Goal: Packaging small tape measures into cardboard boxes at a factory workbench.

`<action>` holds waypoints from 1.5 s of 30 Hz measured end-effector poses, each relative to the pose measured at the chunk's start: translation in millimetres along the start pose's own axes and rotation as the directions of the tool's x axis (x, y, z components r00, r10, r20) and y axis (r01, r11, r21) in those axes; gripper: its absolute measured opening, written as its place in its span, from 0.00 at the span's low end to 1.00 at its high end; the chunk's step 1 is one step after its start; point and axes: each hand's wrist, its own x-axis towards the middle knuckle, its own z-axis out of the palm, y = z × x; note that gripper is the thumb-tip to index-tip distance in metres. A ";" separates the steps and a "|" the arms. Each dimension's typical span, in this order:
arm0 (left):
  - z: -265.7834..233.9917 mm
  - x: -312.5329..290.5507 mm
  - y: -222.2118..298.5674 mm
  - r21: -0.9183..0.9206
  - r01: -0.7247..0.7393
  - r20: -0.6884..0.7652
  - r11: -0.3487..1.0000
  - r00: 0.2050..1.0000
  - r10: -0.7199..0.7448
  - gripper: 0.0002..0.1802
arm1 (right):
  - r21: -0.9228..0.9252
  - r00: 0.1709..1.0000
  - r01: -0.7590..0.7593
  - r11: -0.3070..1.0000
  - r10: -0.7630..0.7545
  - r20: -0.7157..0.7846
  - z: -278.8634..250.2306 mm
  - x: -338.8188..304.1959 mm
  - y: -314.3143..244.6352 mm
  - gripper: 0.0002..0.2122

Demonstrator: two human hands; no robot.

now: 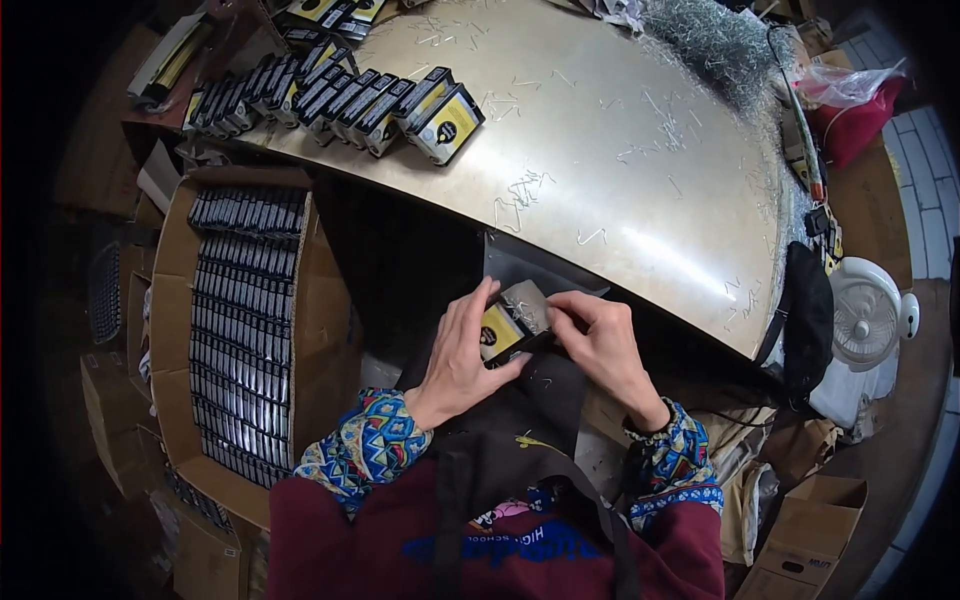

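Note:
Above my lap, just off the table's near edge, my left hand is closed round a small black and yellow box. The end of the box away from me is open, and thin silvery metal pieces show at its mouth. A greyish flap stands up there, and the thumb and fingers of my right hand pinch its right side. The lower part of the box is hidden by my left fingers and thumb.
A row of similar boxes stands at the left of the metal-topped table. Loose bent wires lie across it, with a large wire heap at the far right. Left of me, a carton holds packed boxes. A white fan stands right.

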 end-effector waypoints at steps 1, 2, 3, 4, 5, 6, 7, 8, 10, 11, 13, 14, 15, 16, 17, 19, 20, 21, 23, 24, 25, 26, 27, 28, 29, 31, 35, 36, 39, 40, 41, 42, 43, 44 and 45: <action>0.3 1.7 -2.1 -0.052 0.063 0.067 0.997 0.996 -0.059 0.47 | 0.072 0.999 -0.013 0.997 0.010 0.039 -1.3 0.0 0.9 0.07; -0.1 3.9 -2.5 -0.098 0.129 0.137 0.987 0.984 -0.115 0.46 | 0.143 0.997 -0.027 0.989 0.016 0.079 -2.5 0.3 0.8 0.07; 1.4 5.3 1.7 -0.152 0.193 0.105 0.969 0.978 -0.178 0.43 | 0.137 0.995 -0.070 0.988 0.060 0.082 -3.2 0.9 -2.6 0.07; 0.4 7.3 5.2 -0.152 0.189 0.100 0.970 0.980 -0.175 0.43 | 0.135 0.995 -0.065 0.989 0.055 0.080 -2.3 0.0 -2.7 0.07; -1.2 9.1 8.2 -0.173 0.234 0.089 0.957 0.971 -0.221 0.42 | 0.150 0.999 0.033 0.988 -0.032 -0.011 -0.6 -1.9 -1.5 0.08; -1.3 10.2 9.9 -0.195 0.279 0.079 0.940 0.960 -0.268 0.40 | 0.157 0.988 0.132 0.979 -0.117 -0.102 1.3 -2.1 0.4 0.10; 1.3 9.5 10.3 -0.196 0.276 0.078 0.941 0.961 -0.265 0.40 | 0.057 0.950 0.300 0.952 -0.292 -0.113 2.7 -1.5 1.0 0.13; 5.4 8.1 9.4 -0.177 0.205 0.040 0.963 0.979 -0.201 0.40 | -0.037 0.919 0.375 0.926 -0.377 -0.117 4.9 -2.3 -6.6 0.15; 9.4 7.2 12.4 -0.180 0.068 0.004 0.981 0.998 -0.068 0.40 | -0.079 0.885 0.428 0.901 -0.435 -0.168 19.3 -1.3 -5.1 0.14; 8.4 7.8 14.9 -0.164 0.066 0.036 0.984 0.998 -0.060 0.40 | -0.053 0.895 0.394 0.917 -0.396 -0.204 21.4 1.2 -2.8 0.13; 4.8 8.7 17.3 -0.145 0.062 0.063 0.988 0.997 -0.053 0.40 | 0.209 0.937 0.226 0.951 -0.153 -0.315 23.2 5.7 -6.4 0.08; 2.6 9.0 17.0 -0.198 0.159 0.063 0.967 0.987 -0.149 0.40 | 0.321 0.933 0.194 0.927 -0.074 -0.351 21.9 8.3 -8.4 0.06; 0.7 8.8 16.3 -0.250 0.253 0.066 0.935 0.967 -0.244 0.40 | 0.168 0.890 0.310 0.936 -0.224 -0.397 17.5 6.7 -1.6 0.03; -0.9 11.4 16.6 -0.253 0.242 0.061 0.937 0.970 -0.234 0.40 | 0.148 0.898 0.314 0.938 -0.242 -0.368 11.2 -2.9 3.5 0.06; -0.5 12.6 15.1 -0.256 0.255 0.051 0.932 0.967 -0.250 0.40 | 0.012 0.872 0.388 0.922 -0.362 -0.329 8.5 -5.4 9.9 0.08; 2.1 14.8 10.3 -0.217 0.196 0.022 0.956 0.980 -0.196 0.42 | -0.186 0.847 0.462 0.867 -0.493 -0.199 8.0 -5.9 8.0 0.14; 3.9 17.3 9.6 -0.220 0.189 0.019 0.957 0.982 -0.189 0.42 | -0.251 0.854 0.467 0.848 -0.506 -0.122 11.6 -5.7 1.0 0.17; 5.2 21.3 9.8 -0.208 0.146 0.013 0.967 0.989 -0.146 0.43 | -0.185 0.894 0.408 0.894 -0.432 -0.118 18.2 -6.1 1.8 0.17; 6.5 24.2 11.5 -0.193 0.064 -0.039 0.979 0.997 -0.073 0.40 | -0.154 0.900 0.400 0.903 -0.419 -0.122 16.4 -4.5 0.4 0.17; 6.7 23.9 10.2 -0.193 0.050 -0.045 0.980 0.997 -0.060 0.40 | -0.120 0.907 0.390 0.913 -0.404 -0.123 14.5 -3.2 -0.9 0.17; 6.2 23.0 8.6 -0.176 0.008 -0.033 0.984 0.999 -0.014 0.38 | -0.077 0.902 0.399 0.914 -0.406 -0.143 13.5 -3.8 0.1 0.18; 5.8 26.4 6.2 -0.155 -0.042 -0.029 0.987 0.999 0.038 0.36 | -0.060 0.902 0.390 0.919 -0.395 -0.173 14.0 -3.8 -2.8 0.18; 5.1 25.8 8.6 -0.149 -0.039 -0.041 0.988 0.999 0.033 0.32 | 0.024 0.926 0.329 0.944 -0.317 -0.207 18.0 -9.0 -5.5 0.18; 4.7 26.5 7.8 -0.106 -0.061 -0.039 0.992 0.998 0.057 0.32 | 0.104 0.939 0.276 0.955 -0.246 -0.239 22.2 -11.2 -6.1 0.17; 5.6 24.1 4.3 -0.075 -0.056 -0.041 0.996 0.998 0.053 0.33 | 0.144 0.939 0.269 0.952 -0.226 -0.259 25.6 -10.6 -10.8 0.16; 8.5 21.6 10.7 -0.081 0.059 -0.076 0.995 0.995 -0.065 0.33 | 0.252 0.953 0.247 0.936 -0.187 -0.239 28.5 -11.9 -7.7 0.14; 6.7 27.8 21.8 -0.024 0.126 -0.062 0.992 0.990 -0.127 0.32 | 0.351 0.963 0.178 0.919 -0.088 -0.256 30.4 -13.2 -13.1 0.11; 7.3 28.5 22.2 -0.023 0.112 -0.062 0.993 0.992 -0.113 0.32 | 0.311 0.948 0.183 0.933 -0.084 -0.307 30.3 -14.2 -19.1 0.11; 12.3 30.4 19.8 -0.041 0.092 -0.055 0.995 0.994 -0.094 0.32 | 0.394 0.960 0.063 0.917 0.052 -0.275 27.6 -10.4 -20.5 0.11; 12.6 31.8 19.9 -0.041 0.090 -0.054 0.995 0.994 -0.092 0.32 | 0.394 0.959 0.064 0.917 0.052 -0.277 27.2 -9.7 -19.8 0.11; 12.4 32.6 19.7 -0.035 0.064 -0.061 0.997 0.996 -0.066 0.31 | 0.452 0.958 0.065 0.890 0.071 -0.279 27.4 -9.3 -18.8 0.11; 12.1 33.0 19.6 -0.029 0.040 -0.068 0.999 0.997 -0.042 0.31 | 0.507 0.957 0.066 0.859 0.090 -0.277 28.0 -8.8 -17.8 0.11; 12.3 33.9 19.2 -0.027 0.043 -0.068 0.999 0.997 -0.044 0.31 | 0.509 0.957 0.065 0.858 0.090 -0.274 29.2 -7.7 -16.7 0.11; 12.8 35.5 18.2 -0.029 0.034 -0.061 0.999 0.998 -0.036 0.31 | 0.451 0.940 0.135 0.882 0.029 -0.339 30.7 -6.1 -15.6 0.11; 13.1 36.5 16.9 -0.032 0.027 -0.052 0.999 0.998 -0.028 0.31 | 0.387 0.916 0.200 0.900 -0.032 -0.399 32.4 -5.4 -15.3 0.10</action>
